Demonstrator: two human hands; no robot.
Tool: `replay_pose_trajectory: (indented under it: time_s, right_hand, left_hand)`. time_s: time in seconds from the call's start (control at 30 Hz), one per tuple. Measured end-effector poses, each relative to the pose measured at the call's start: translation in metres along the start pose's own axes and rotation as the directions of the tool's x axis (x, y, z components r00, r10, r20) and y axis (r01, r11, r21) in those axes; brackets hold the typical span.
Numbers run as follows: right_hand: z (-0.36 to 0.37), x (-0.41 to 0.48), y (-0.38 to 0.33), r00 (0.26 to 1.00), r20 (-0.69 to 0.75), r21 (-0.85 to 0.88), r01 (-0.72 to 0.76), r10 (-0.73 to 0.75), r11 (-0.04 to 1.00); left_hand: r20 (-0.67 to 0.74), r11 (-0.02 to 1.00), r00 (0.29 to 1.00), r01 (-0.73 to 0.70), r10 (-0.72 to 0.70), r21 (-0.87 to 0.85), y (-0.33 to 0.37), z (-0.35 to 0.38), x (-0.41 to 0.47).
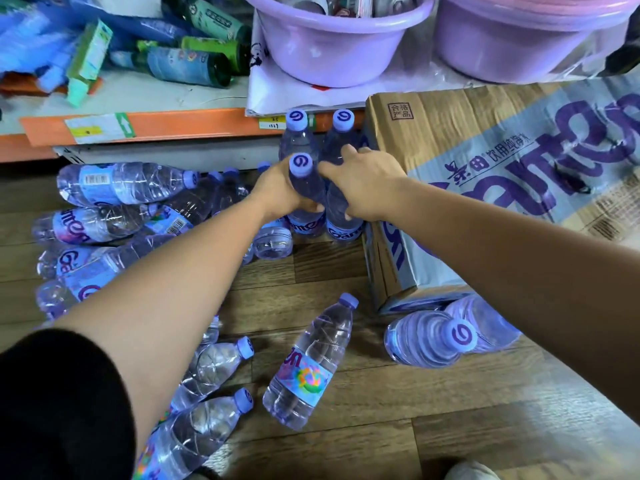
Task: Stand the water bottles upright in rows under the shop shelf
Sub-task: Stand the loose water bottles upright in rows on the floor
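Here, the left hand (277,192) and right hand (363,183) each clasped an upright water bottle, the left bottle (306,199) and right bottle (341,209), just beside the cardboard carton (485,188) below the shelf edge (173,124). Risk: a careless release could tip either bottle into the two standing bottles (298,136) behind.

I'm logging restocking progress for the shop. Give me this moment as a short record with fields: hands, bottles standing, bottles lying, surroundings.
left hand: left hand grips the front upright bottle around its body
right hand: right hand grips the neighbouring upright bottle
bottles standing: four seen, two rows of two, back pair at the shelf edge
bottles lying: many on the wooden floor, including a heap at left
surroundings: cardboard carton right of the rows; purple basins on the shelf
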State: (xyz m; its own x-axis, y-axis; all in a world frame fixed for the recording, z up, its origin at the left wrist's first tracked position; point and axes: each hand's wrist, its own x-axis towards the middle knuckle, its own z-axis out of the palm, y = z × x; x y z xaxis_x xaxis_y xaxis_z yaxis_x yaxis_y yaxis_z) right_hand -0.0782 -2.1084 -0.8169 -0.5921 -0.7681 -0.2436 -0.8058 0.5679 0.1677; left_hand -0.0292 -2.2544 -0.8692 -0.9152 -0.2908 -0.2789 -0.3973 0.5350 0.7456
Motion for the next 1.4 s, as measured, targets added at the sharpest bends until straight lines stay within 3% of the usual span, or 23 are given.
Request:
replay_pose_trajectory:
  time_s: [0.1,0.3,0.7,0.8,1.0,1.1,1.2,1.4]
  right_hand:
    - [0.0,0.001,0.0,1.0,-0.008,-0.08,0.004,-0.005,0.997]
    - [0.006,0.003,-0.001,0.999,-0.033,-0.056,-0.023,0.022,0.998]
    - [0.009,0.018,0.006,0.995,-0.091,-0.028,-0.039,0.037,0.999]
    - [0.009,0.022,0.006,0.991,-0.119,-0.027,-0.063,0.06,0.998]
    - [0.017,0.019,0.002,0.985,-0.159,-0.07,-0.079,0.067,0.994]
    - [0.013,0.019,0.002,0.986,-0.161,-0.125,-0.059,0.039,0.99]
    - [0.009,0.017,0.003,0.989,-0.149,-0.218,-0.029,-0.004,0.976]
    - [0.005,0.01,-0.003,0.994,-0.105,-0.145,-0.044,0.029,0.988]
  left_hand:
    - [0.045,0.997,0.999,0.004,-0.008,0.081,0.002,0.001,0.002]
    - [-0.025,0.947,1.0,0.003,0.006,0.32,0.007,0.001,0.003]
    - [-0.044,0.864,0.999,0.011,0.013,0.504,0.002,-0.002,0.019]
    - [-0.079,0.853,0.996,0.017,0.028,0.521,0.001,0.002,0.021]
    - [-0.001,0.909,1.0,0.007,-0.007,0.416,-0.002,-0.005,0.019]
    - [-0.046,0.865,0.997,-0.035,0.067,0.5,-0.006,0.001,0.013]
    - [-0.132,0.898,0.989,-0.007,0.072,0.44,-0.008,0.008,0.011]
    - [-0.213,0.935,0.977,0.086,-0.012,0.344,-0.007,0.017,0.005]
